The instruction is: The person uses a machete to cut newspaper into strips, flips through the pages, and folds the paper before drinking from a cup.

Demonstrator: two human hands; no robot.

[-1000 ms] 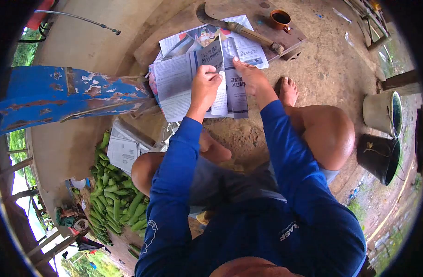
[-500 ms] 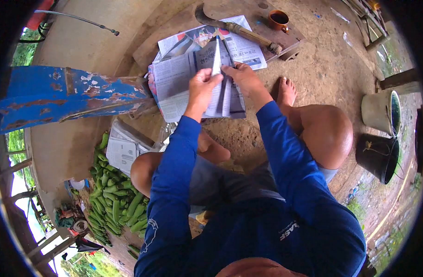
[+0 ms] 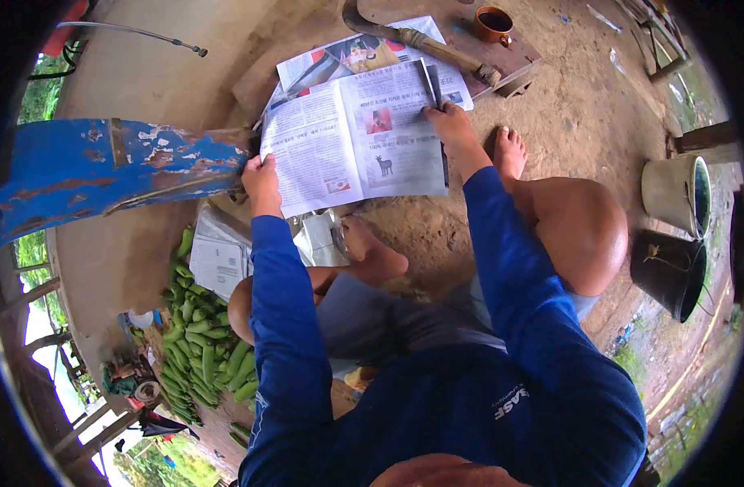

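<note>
A newspaper [image 3: 315, 146] is spread wide between my two hands, its middle crease running up the sheet. My left hand [image 3: 262, 185] pinches its left edge, thumb on top. At the upper right edge my right hand [image 3: 453, 134] grips the paper, where a dark folded strip shows. Beneath lie more newspaper sheets [image 3: 307, 73] on a low wooden board [image 3: 518, 75]. A curved-blade knife [image 3: 449, 55] with a wrapped wooden handle rests across those sheets, beyond my right hand.
An orange cup [image 3: 493, 26] of dark liquid stands on the board. Long green vegetables [image 3: 197, 345] are piled at lower left, near stacked newspapers [image 3: 219, 264]. A blue post [image 3: 128, 166] juts in from the left. A pale bucket [image 3: 668, 195] and black bucket [image 3: 664, 272] sit right.
The newspaper, folded up around its middle before, now lies opened out with a different page showing. My left hand has moved left to its edge; my right hand has shifted slightly right.
</note>
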